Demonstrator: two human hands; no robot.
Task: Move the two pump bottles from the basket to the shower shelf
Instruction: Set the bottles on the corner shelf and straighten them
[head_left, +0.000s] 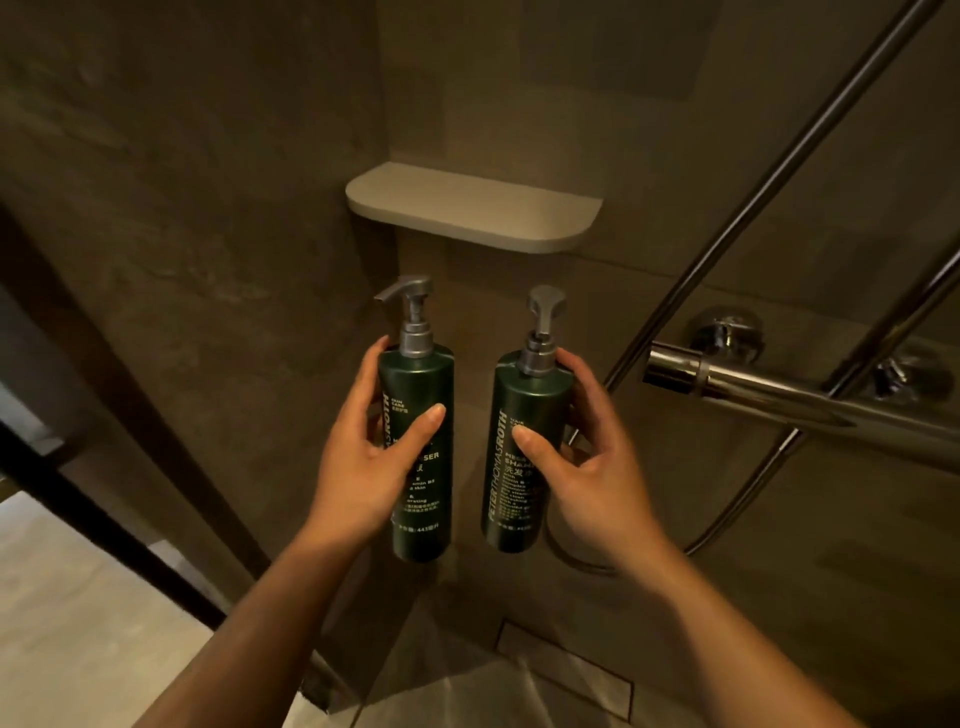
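The shower shelf (470, 205) sits on the wall at upper centre. Below it, side by side but apart, are the left pump bottle (422, 457) and the right pump bottle (511, 452). The shower mixer bar (779, 397) runs to their right.

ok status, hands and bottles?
Left hand grips left pump bottle, right hand grips right pump bottle, both upright. Shower shelf bare, above. Path clear; mixer bar off right.

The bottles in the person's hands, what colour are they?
Dark green bottles with grey pumps and pale lettering, seen in the head view.
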